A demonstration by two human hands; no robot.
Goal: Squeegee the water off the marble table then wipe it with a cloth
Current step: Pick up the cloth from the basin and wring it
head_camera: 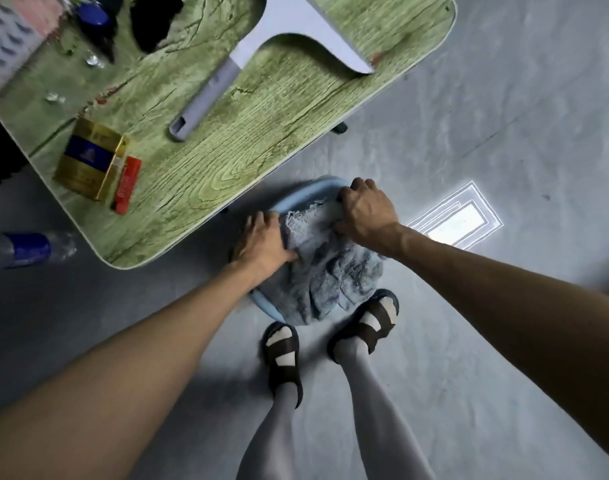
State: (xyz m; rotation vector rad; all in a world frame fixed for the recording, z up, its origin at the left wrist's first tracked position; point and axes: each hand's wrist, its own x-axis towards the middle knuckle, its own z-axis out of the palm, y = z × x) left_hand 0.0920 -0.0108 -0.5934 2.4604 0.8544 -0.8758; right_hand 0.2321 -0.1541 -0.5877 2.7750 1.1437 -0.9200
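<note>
At the far left a clear plastic bottle (36, 249) with a blue label lies on its side on the grey floor (486, 140), just beside the rounded near corner of the bench (206, 174); whether anything is in it cannot be told. On the green, wood-grained bench top, near its left edge, a gold and blue box (90, 159) lies flat with a slim red pack (126, 185) touching its right side; both are closed, so their contents are hidden. Farther back on the left stands a dark bottle with a blue cap (95, 15), blurred, beside a patterned pink and white packet (15, 36). Toward the middle of the bench the squeegee (247, 53) lies flat, its grey handle pointing toward the near edge and its wide pale blade toward the far side, with no hand on it. Below the bench's near edge a light blue basin (313, 189) sits on the floor, almost wholly filled and covered by a crumpled grey-blue cloth (331, 275) that spills over its near rim. The left hand (263, 244) presses on the cloth's left side, fingers closed around a fold of it. The right hand (363, 213) is curled tight on the cloth's far right part at the basin rim. Just beside the basin stand the person's two feet in dark sandals (285, 355) and pale socks.
</note>
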